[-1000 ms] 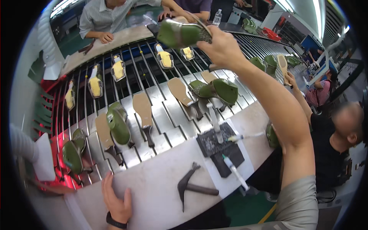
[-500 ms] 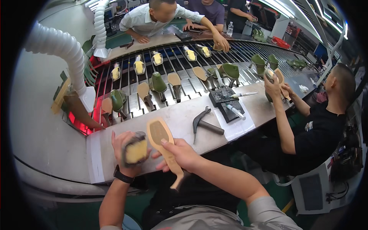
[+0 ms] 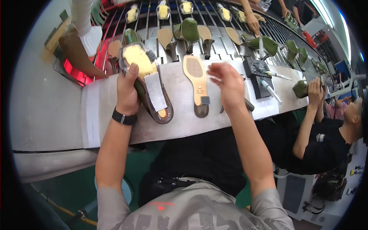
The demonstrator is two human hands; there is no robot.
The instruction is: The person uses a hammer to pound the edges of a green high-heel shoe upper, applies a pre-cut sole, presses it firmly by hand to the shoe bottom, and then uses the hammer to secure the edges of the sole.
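My left hand (image 3: 127, 92) is closed around a green shoe upper (image 3: 166, 115), thumb on its underside. That underside faces up, showing a yellow pad and a white strip along the middle. Flat on the bench to its right lies a tan shoe sole (image 3: 200, 90), its dark heel end toward me and a small dark square on it. My right hand (image 3: 229, 87) hovers just right of the sole, fingers apart and slightly curled, with nothing visible in them. A hammer handle (image 3: 249, 105) shows partly behind my right wrist.
A black block (image 3: 257, 73) bears a brush, with a syringe (image 3: 271, 92) alongside. Beyond the bench, a slatted conveyor (image 3: 147, 32) carries green shoes, soles and yellow-bottomed uppers. A white duct (image 3: 86, 34) hangs at left. A co-worker (image 3: 322, 138) sits at right; another person's hand (image 3: 252, 23) reaches over the conveyor.
The sole has left my right hand and now lies on the bench. My left hand has raised the upper and turned it lengthwise. The view has tilted down toward the bench.
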